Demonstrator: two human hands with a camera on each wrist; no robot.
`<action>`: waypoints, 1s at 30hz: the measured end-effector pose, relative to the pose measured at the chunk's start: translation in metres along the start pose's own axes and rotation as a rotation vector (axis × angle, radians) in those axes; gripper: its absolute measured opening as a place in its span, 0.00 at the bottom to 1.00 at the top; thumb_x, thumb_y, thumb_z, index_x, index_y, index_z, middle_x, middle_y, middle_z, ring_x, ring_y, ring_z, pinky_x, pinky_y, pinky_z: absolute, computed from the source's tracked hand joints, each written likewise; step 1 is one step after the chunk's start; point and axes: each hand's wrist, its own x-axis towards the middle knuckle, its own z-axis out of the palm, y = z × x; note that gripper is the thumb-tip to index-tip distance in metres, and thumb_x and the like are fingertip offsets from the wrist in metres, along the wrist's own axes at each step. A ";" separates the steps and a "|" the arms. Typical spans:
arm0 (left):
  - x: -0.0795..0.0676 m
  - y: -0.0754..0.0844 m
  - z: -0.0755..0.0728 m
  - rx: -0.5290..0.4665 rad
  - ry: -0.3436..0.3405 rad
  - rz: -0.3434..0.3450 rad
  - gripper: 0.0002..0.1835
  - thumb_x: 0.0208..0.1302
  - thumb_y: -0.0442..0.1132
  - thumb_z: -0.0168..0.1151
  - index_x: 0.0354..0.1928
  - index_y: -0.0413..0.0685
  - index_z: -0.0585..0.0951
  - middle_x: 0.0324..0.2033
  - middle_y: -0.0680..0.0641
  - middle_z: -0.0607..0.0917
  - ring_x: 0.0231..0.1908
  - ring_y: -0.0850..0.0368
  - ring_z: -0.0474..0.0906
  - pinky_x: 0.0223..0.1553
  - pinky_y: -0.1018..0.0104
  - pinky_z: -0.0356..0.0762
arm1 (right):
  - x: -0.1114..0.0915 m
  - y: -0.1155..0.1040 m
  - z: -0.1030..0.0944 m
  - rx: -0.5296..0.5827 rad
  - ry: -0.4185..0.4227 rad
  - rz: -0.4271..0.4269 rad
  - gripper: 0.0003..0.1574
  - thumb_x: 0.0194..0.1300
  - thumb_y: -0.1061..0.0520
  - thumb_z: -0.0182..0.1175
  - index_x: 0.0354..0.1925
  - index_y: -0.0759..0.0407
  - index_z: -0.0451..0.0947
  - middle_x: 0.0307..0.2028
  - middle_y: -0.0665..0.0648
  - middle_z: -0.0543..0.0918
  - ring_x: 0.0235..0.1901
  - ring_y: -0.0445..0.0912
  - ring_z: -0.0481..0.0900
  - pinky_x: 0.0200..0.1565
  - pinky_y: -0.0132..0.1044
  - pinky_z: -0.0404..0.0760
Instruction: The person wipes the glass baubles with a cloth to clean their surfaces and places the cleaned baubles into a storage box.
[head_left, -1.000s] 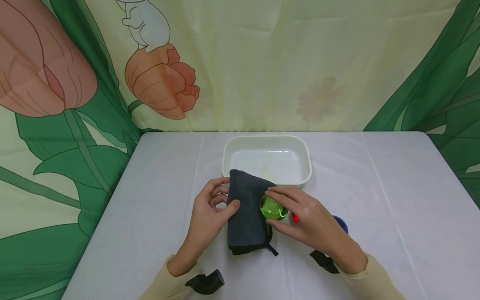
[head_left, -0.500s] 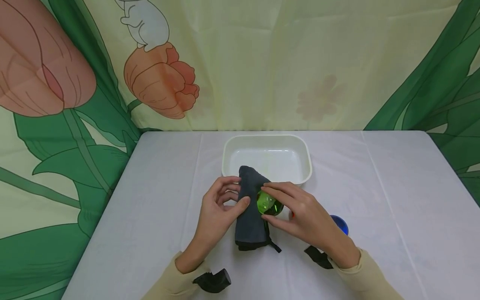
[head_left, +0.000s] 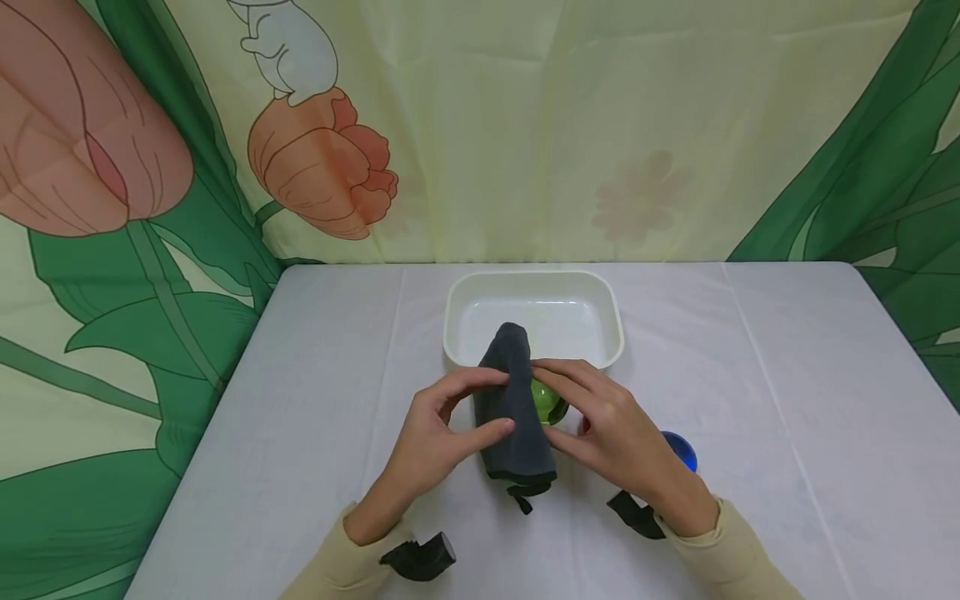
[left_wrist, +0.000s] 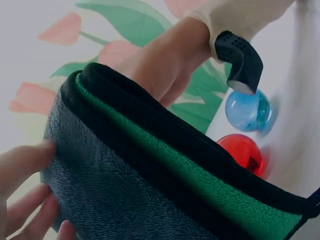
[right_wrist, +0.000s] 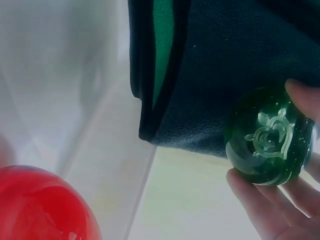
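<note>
A folded towel [head_left: 517, 417], dark grey with black edging and a green inner side, stands in front of the white tray. My left hand [head_left: 442, 421] holds it between thumb and fingers; in the left wrist view its fingertips press on the grey side of the towel [left_wrist: 115, 170]. On the other side, my right hand [head_left: 603, 421] grips a clear green ball [head_left: 546, 402] against the towel. In the right wrist view, a pale crown-and-heart pattern shows on the green ball [right_wrist: 267, 137], with thumb and fingers round it.
The white tray [head_left: 617, 333] sits behind the hands, partly covered by the towel. A blue ball [head_left: 681, 450] lies by my right wrist. Near it is a red ball [left_wrist: 242, 152], mostly hidden by my right hand in the head view. A printed curtain [head_left: 510, 142] hangs behind the table.
The towel has shifted right and turned, looking narrower from above. My left hand has moved right with it. The green ball is now pressed behind the towel's right side and partly covered.
</note>
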 end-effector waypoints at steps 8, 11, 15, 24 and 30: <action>0.005 -0.003 0.002 -0.017 -0.031 0.025 0.27 0.41 0.31 0.74 0.48 0.46 0.77 0.56 0.50 0.69 0.59 0.53 0.64 0.55 0.60 0.70 | 0.002 -0.001 -0.001 0.059 0.043 0.003 0.36 0.58 0.42 0.59 0.59 0.59 0.70 0.56 0.53 0.73 0.47 0.43 0.73 0.34 0.21 0.72; 0.008 0.004 0.002 -0.006 -0.071 0.046 0.30 0.39 0.28 0.74 0.49 0.44 0.74 0.60 0.49 0.67 0.61 0.52 0.62 0.54 0.59 0.70 | 0.002 -0.001 -0.002 0.102 0.053 0.036 0.37 0.54 0.46 0.65 0.59 0.58 0.69 0.55 0.52 0.74 0.49 0.42 0.73 0.40 0.24 0.73; 0.009 0.010 0.003 0.026 -0.115 0.099 0.35 0.38 0.25 0.74 0.52 0.40 0.69 0.62 0.45 0.67 0.62 0.50 0.62 0.54 0.57 0.71 | 0.001 0.000 -0.003 0.181 0.060 0.091 0.39 0.47 0.58 0.72 0.58 0.56 0.69 0.53 0.53 0.76 0.44 0.41 0.75 0.33 0.28 0.78; 0.004 0.000 0.015 0.190 -0.010 0.304 0.36 0.39 0.25 0.73 0.56 0.38 0.72 0.59 0.36 0.69 0.57 0.47 0.70 0.48 0.58 0.76 | -0.002 0.001 0.001 0.236 0.031 0.165 0.35 0.52 0.57 0.69 0.58 0.54 0.69 0.50 0.50 0.77 0.41 0.39 0.76 0.41 0.36 0.80; 0.005 -0.003 0.019 0.168 -0.042 0.304 0.40 0.41 0.25 0.72 0.61 0.40 0.69 0.63 0.36 0.64 0.59 0.47 0.67 0.49 0.59 0.75 | -0.001 0.002 0.002 0.284 0.033 0.177 0.35 0.51 0.59 0.69 0.57 0.56 0.67 0.51 0.54 0.76 0.49 0.44 0.76 0.42 0.35 0.79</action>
